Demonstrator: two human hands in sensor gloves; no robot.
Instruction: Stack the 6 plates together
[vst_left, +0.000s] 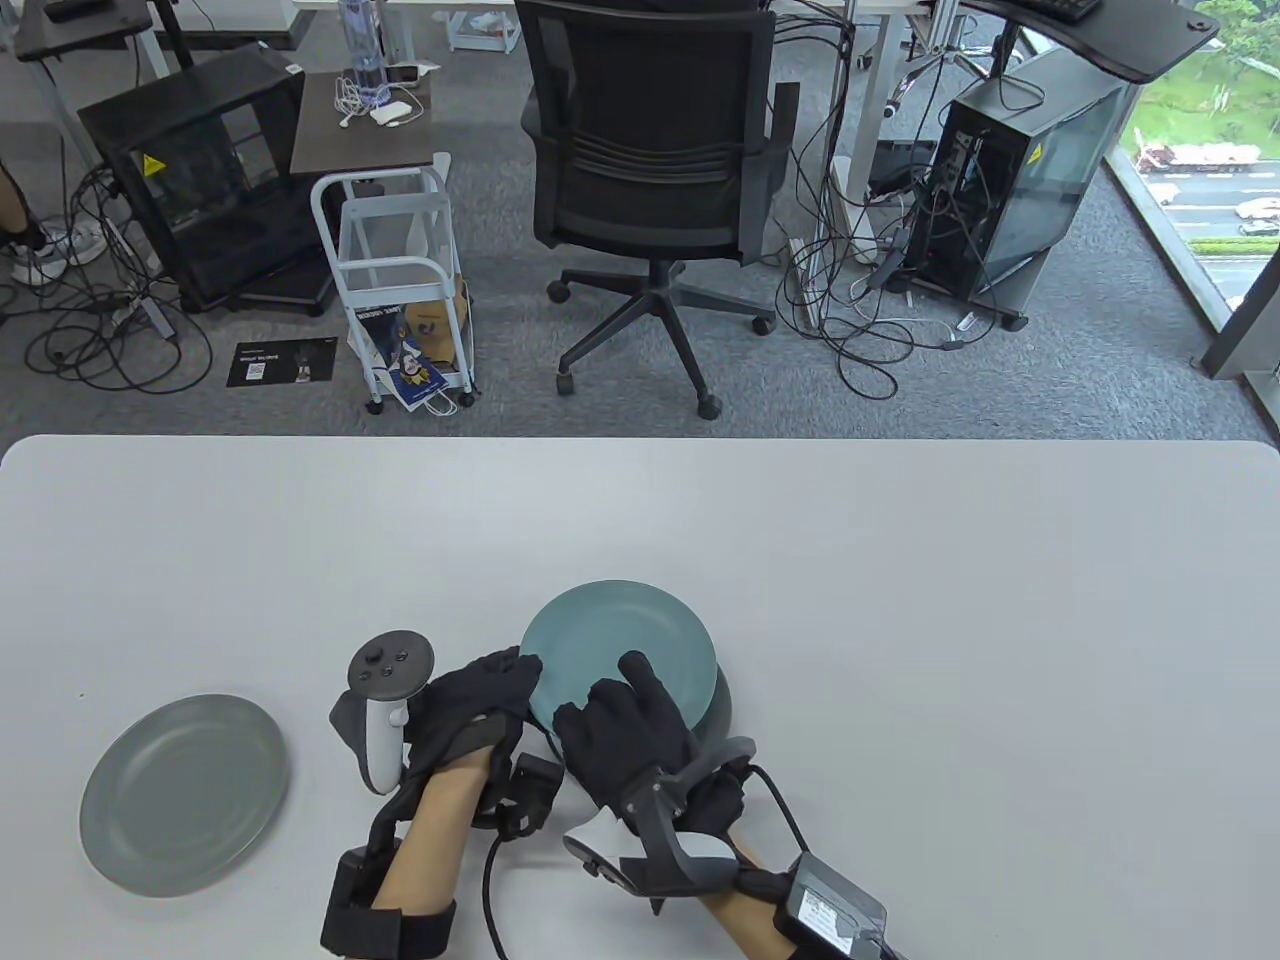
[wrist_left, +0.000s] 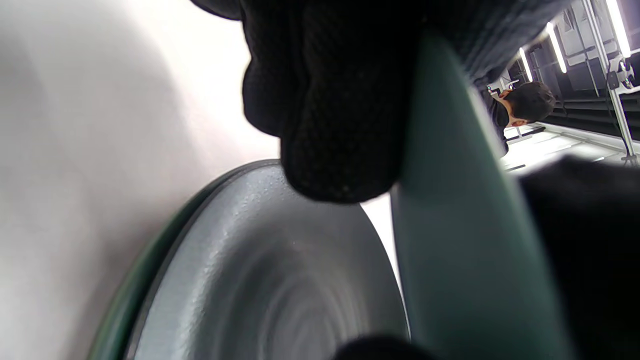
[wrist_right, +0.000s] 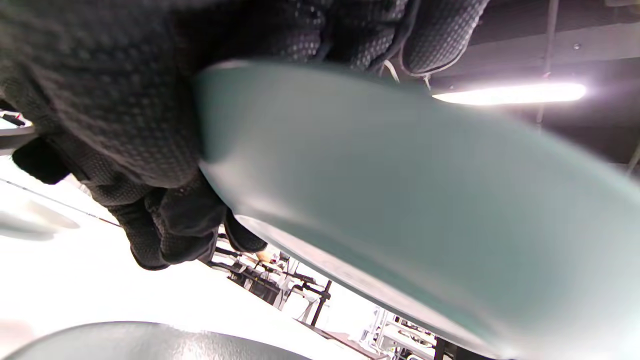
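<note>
A teal plate (vst_left: 620, 645) is held up off the table by both hands, above a stack of plates (vst_left: 722, 708) of which only the right rim shows. My left hand (vst_left: 490, 690) grips the teal plate's left edge. My right hand (vst_left: 625, 725) grips its near edge, thumb on top. In the left wrist view the teal plate (wrist_left: 470, 240) stands apart above the stack's grey top plate (wrist_left: 270, 285). The right wrist view shows the teal plate's underside (wrist_right: 400, 200) and the grey plate (wrist_right: 150, 342) below. A single grey plate (vst_left: 185, 790) lies at the left.
The white table (vst_left: 900, 600) reaches far and right of the stack. An office chair (vst_left: 650, 190) and a small white cart (vst_left: 400, 280) stand on the floor beyond the table's far edge.
</note>
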